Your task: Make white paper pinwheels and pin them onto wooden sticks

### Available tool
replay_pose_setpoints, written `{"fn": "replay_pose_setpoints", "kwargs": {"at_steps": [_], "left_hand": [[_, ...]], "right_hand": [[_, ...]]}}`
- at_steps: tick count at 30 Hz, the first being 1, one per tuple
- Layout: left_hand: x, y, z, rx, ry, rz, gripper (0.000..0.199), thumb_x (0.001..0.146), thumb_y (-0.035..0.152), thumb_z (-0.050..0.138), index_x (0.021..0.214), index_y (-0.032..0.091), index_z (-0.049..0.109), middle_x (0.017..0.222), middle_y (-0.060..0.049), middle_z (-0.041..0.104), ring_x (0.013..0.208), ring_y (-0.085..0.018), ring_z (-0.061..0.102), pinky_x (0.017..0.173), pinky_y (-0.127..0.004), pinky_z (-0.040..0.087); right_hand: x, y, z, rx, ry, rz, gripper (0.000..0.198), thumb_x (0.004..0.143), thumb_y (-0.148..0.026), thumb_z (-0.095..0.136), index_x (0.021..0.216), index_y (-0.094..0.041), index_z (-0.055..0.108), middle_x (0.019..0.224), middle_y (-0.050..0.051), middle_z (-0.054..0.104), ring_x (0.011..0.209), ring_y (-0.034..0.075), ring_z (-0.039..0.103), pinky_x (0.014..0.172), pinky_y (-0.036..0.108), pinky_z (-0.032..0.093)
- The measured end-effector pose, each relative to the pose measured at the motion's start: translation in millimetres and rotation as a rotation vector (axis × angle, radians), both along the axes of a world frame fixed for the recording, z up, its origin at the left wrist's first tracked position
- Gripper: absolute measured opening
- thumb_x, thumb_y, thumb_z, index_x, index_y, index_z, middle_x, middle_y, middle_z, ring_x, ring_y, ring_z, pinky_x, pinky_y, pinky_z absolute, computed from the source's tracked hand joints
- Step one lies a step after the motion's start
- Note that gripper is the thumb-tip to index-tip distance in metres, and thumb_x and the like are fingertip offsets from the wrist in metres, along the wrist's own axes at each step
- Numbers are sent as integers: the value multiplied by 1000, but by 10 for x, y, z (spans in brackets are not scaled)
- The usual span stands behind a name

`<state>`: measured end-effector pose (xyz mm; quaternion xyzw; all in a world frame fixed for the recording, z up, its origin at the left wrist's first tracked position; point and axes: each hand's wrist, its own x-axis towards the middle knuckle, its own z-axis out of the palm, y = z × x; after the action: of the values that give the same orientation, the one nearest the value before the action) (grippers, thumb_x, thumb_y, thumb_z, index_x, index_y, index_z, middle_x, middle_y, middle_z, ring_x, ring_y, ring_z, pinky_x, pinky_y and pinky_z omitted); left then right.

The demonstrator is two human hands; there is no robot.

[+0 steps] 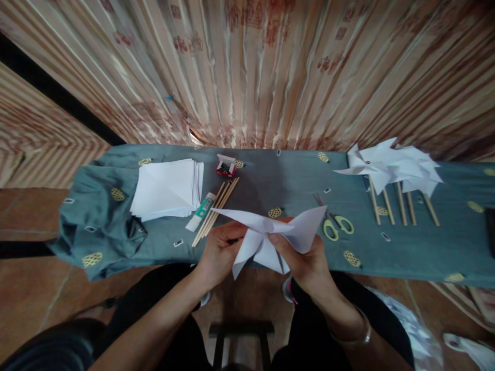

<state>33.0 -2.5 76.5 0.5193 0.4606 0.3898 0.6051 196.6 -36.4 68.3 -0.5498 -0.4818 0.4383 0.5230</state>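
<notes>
A white paper pinwheel with pointed blades is held over the table's near edge between both my hands. My right hand grips it from the right, its thumb pressed on the centre where the blade tips meet. On the other side my left hand is closed at the pinwheel's left, its fingertips partly behind the paper. Left of it lie several thin wooden sticks and a green and white glue tube. Scissors with yellow-green handles rest to the right of my right hand.
A stack of white paper sheets lies at left on the green patterned cloth. Behind the sticks stands an open small red box of dark pins or tacks. Several finished pinwheels on sticks overlap at right. A pleated curtain hangs behind.
</notes>
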Motion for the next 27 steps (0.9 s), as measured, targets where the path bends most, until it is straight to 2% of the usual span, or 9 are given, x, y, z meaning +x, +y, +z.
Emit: {"fn": "replay_pose_setpoints", "kwargs": {"at_steps": [4, 9, 14, 20, 27], "left_hand": [[-3, 14, -58, -27, -24, 9, 29, 69, 46, 79, 67, 17, 79, 83, -9, 75, 75, -21, 67, 65, -27, 49], [28, 29, -221, -102, -66, 45, 27, 71, 43, 78, 72, 16, 79, 85, -8, 75, 80, -22, 66, 72, -29, 50], [77, 29, -328, -194, -102, 60, 28, 68, 42, 80, 76, 15, 80, 80, -7, 74, 79, -22, 66, 70, -29, 49], [98, 36, -379, -233, -118, 79, 28, 65, 41, 82, 76, 15, 80, 78, -6, 75, 77, -22, 66, 70, -29, 49], [101, 56, -371, -210, -75, 74, 29, 64, 45, 81, 72, 17, 79, 78, -6, 75, 75, -22, 66, 68, -29, 49]], "right_hand": [[-13, 31, -92, -39, 46, -8, 23, 80, -42, 70, 86, -20, 72, 74, 3, 73, 66, 19, 68, 58, 29, 56], [-11, 111, -204, -101, 89, -66, 26, 73, -43, 76, 80, -18, 73, 74, 5, 75, 67, 21, 69, 60, 32, 58], [-21, 167, -250, -148, 120, -94, 31, 70, -44, 78, 83, -17, 75, 84, 9, 79, 75, 25, 73, 69, 38, 62], [-8, 196, -262, -140, 130, -119, 46, 66, -45, 81, 100, -16, 73, 94, 10, 79, 84, 26, 74, 77, 38, 61], [55, 181, -368, -168, 77, -55, 28, 71, -44, 77, 77, -17, 75, 75, 6, 77, 69, 23, 71, 62, 34, 58]]}}
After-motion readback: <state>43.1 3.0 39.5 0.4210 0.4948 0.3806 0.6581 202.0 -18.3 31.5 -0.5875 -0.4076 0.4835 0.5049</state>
